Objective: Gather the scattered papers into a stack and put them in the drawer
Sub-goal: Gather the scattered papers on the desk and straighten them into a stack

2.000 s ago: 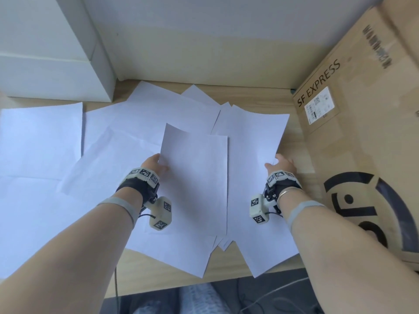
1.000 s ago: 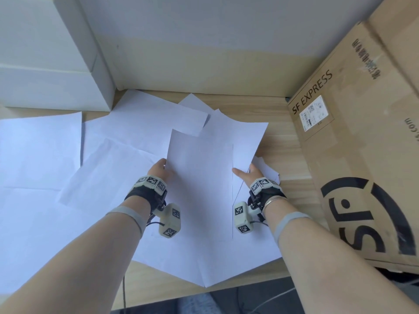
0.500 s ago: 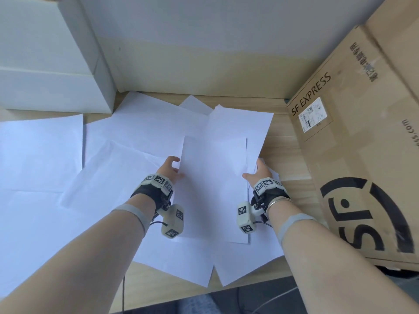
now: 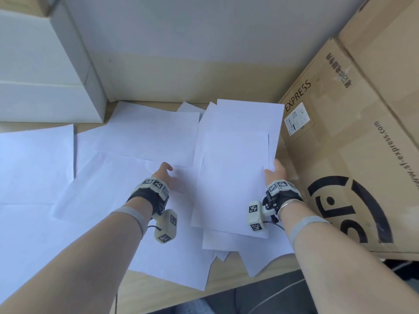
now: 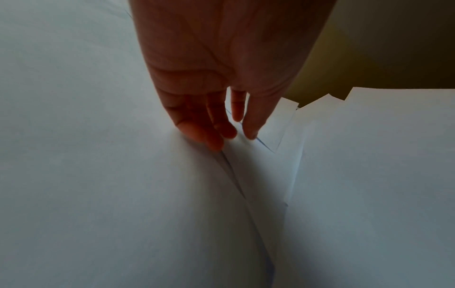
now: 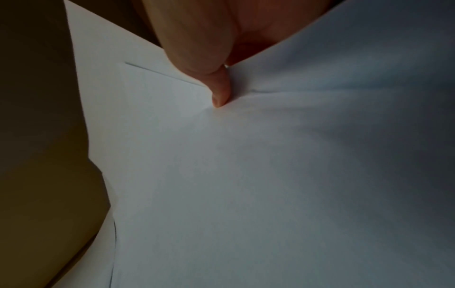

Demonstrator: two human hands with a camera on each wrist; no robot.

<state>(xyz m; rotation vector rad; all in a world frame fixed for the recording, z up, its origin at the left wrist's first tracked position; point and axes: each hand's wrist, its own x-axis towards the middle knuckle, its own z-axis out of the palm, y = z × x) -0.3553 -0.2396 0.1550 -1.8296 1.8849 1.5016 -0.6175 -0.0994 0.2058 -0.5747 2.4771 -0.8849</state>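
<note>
Several white sheets lie scattered over the wooden desk (image 4: 158,288). A partly gathered stack of papers (image 4: 233,177) sits at the right, its sheets unevenly aligned. My right hand (image 4: 275,173) grips the stack's right edge, and in the right wrist view the thumb (image 6: 220,97) presses on top while the fingers are hidden beneath the paper (image 6: 270,175). My left hand (image 4: 167,177) lies just left of the stack. Its straight fingertips (image 5: 216,136) touch the loose sheets (image 5: 98,155) there. No drawer is in view.
A large cardboard box (image 4: 362,155) stands close against the stack's right side. A white box (image 4: 45,87) sits at the back left. Loose sheets (image 4: 34,159) cover the desk's left half, and another sheet (image 4: 140,132) lies behind my left hand.
The stack has slid right, up to the cardboard box, with my right hand on its edge. My left hand has come off the stack's left edge and now touches the loose sheets.
</note>
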